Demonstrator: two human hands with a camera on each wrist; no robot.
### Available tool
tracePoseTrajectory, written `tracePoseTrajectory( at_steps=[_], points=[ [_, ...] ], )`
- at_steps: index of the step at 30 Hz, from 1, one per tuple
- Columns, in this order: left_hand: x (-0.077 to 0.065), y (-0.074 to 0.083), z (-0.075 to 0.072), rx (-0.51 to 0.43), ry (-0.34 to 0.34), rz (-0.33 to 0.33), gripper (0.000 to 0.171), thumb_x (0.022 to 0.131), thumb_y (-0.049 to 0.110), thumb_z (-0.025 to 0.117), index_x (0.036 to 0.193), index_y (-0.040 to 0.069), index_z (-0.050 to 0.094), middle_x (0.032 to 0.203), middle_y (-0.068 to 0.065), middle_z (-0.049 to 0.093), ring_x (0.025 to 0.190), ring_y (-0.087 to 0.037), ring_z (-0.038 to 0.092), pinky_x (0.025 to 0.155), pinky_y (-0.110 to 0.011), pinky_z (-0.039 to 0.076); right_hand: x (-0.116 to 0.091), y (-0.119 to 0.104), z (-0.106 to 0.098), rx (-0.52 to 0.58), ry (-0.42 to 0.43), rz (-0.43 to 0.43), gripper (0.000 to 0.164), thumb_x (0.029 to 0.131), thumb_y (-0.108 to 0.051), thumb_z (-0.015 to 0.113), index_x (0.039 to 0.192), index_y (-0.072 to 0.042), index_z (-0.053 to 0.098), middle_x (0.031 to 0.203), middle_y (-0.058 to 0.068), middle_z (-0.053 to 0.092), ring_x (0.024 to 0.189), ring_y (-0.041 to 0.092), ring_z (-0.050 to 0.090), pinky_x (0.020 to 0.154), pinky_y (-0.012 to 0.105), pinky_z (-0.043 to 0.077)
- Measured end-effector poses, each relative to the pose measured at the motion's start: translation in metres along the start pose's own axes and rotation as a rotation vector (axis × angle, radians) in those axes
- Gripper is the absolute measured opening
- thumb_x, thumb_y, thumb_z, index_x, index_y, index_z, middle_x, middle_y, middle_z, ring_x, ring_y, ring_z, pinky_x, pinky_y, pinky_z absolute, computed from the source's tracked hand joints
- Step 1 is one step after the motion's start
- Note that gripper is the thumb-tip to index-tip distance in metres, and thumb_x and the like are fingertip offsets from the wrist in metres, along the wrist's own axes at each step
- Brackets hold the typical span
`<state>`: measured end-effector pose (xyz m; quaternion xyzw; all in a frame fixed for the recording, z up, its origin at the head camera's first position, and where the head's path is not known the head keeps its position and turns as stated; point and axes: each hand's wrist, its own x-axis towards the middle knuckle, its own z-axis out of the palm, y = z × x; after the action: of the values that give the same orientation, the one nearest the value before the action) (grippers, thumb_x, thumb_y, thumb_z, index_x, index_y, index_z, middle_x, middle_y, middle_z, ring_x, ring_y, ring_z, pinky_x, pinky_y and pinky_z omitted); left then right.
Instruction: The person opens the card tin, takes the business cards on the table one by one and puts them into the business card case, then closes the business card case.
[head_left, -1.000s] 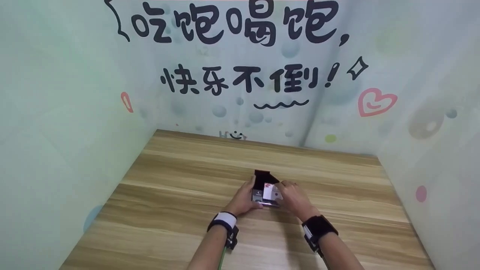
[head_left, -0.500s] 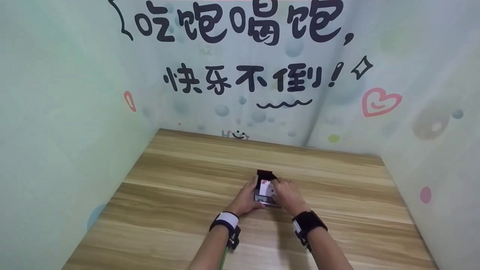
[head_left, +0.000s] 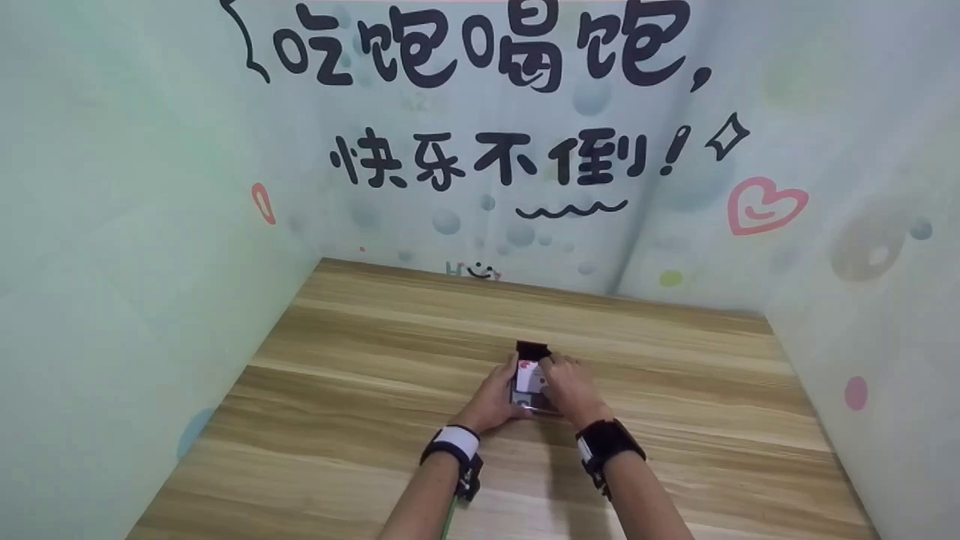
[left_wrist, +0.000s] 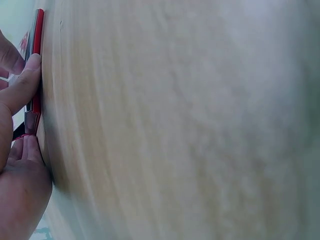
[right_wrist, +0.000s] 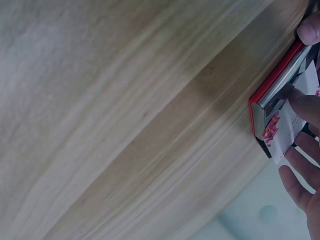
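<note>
A small card case [head_left: 533,350] stands open near the middle of the table, its black flap raised at the far side. Red outer edges and a silver metal rim show on the case [right_wrist: 275,80] in the right wrist view. My left hand [head_left: 491,397] grips its left side, thumb along the near edge. A white card [head_left: 529,377] with a red flower print lies over the case's inside. My right hand [head_left: 576,386] pinches this card [right_wrist: 286,125] between thumb and fingers, covering its right part. Below the card, a greyish patch of the case's inside shows.
The wood-grain table [head_left: 375,337] spreads around both hands. Pale printed walls close it in at the back [head_left: 420,240], left and right. Each wrist wears a strapped camera, and a green cable [head_left: 450,517] runs along the left forearm.
My right hand has moved left and inward, bringing the card from the case's right side over its middle. The left hand keeps its grip on the case. The head view has shifted slightly.
</note>
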<state>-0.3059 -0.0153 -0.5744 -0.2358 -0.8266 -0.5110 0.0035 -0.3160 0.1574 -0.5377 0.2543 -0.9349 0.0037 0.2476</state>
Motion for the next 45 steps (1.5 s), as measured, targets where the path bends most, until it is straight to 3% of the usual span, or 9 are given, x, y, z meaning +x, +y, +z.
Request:
tracePoseTrajectory(
  at_steps=[7,14,17,21,25,31,40,45],
  points=[
    [0.002,0.001,0.001,0.08,0.0,-0.032,0.106,0.073,0.008,0.087,0.154,-0.011,0.021,0.15,-0.035,0.038,0.139,-0.047,0.041,0.12,-0.055,0.032,0.0,-0.001,-0.003,0.042,-0.046,0.027,0.026,0.071,-0.009,0.085,0.092,-0.004,0.07,0.09,0.013,0.071,0.077,0.031,0.07,0.064,0.043,0.057],
    [0.003,0.001,0.003,0.065,-0.004,-0.029,0.107,0.072,0.007,0.086,0.155,-0.008,0.02,0.15,-0.033,0.04,0.139,-0.046,0.041,0.12,-0.056,0.031,-0.008,0.0,0.004,0.113,0.005,0.023,0.012,0.077,0.003,0.074,0.087,-0.005,0.076,0.093,0.013,0.069,0.081,0.031,0.069,0.066,0.042,0.059],
    [0.003,0.002,0.003,0.055,-0.008,-0.012,0.109,0.072,0.007,0.087,0.155,-0.009,0.019,0.148,-0.033,0.041,0.137,-0.046,0.042,0.12,-0.056,0.032,-0.013,0.002,0.009,0.132,0.064,-0.02,0.006,0.081,-0.004,0.076,0.086,-0.002,0.074,0.092,0.014,0.067,0.081,0.032,0.067,0.067,0.042,0.059],
    [0.003,0.004,0.003,0.073,-0.009,-0.009,0.11,0.072,0.008,0.087,0.154,-0.012,0.018,0.146,-0.033,0.043,0.137,-0.046,0.043,0.12,-0.056,0.032,-0.02,0.002,0.013,0.162,0.108,-0.086,0.015,0.087,-0.019,0.075,0.087,-0.005,0.071,0.093,0.016,0.066,0.082,0.032,0.064,0.073,0.045,0.057],
    [0.005,0.004,0.002,0.097,-0.02,-0.027,0.111,0.072,0.01,0.087,0.155,-0.011,0.016,0.152,-0.033,0.037,0.14,-0.045,0.039,0.121,-0.054,0.03,-0.029,-0.002,0.013,0.167,0.079,-0.105,0.02,0.091,-0.027,0.07,0.09,-0.007,0.07,0.097,0.016,0.067,0.085,0.032,0.064,0.074,0.048,0.056],
    [0.005,0.004,-0.001,0.088,-0.018,0.015,0.108,0.075,0.011,0.085,0.154,-0.012,0.016,0.154,-0.035,0.033,0.141,-0.047,0.037,0.121,-0.057,0.029,-0.041,-0.01,0.01,0.172,0.024,-0.073,0.026,0.094,-0.031,0.067,0.101,-0.006,0.071,0.103,0.015,0.067,0.089,0.033,0.065,0.075,0.047,0.054],
    [0.001,0.003,-0.002,0.082,-0.027,-0.004,0.11,0.074,0.012,0.086,0.154,-0.012,0.014,0.156,-0.035,0.031,0.144,-0.047,0.033,0.123,-0.057,0.026,-0.047,-0.019,0.007,0.175,-0.057,-0.025,0.03,0.098,-0.034,0.061,0.104,-0.005,0.067,0.107,0.013,0.065,0.097,0.032,0.064,0.082,0.046,0.05],
    [0.002,0.003,-0.003,0.076,-0.022,0.033,0.113,0.074,0.012,0.086,0.155,-0.013,0.011,0.159,-0.035,0.024,0.146,-0.049,0.028,0.123,-0.058,0.023,-0.049,-0.02,0.002,0.212,-0.074,-0.014,0.03,0.098,-0.034,0.061,0.105,-0.005,0.068,0.107,0.01,0.066,0.098,0.03,0.063,0.083,0.045,0.05]
  ],
)
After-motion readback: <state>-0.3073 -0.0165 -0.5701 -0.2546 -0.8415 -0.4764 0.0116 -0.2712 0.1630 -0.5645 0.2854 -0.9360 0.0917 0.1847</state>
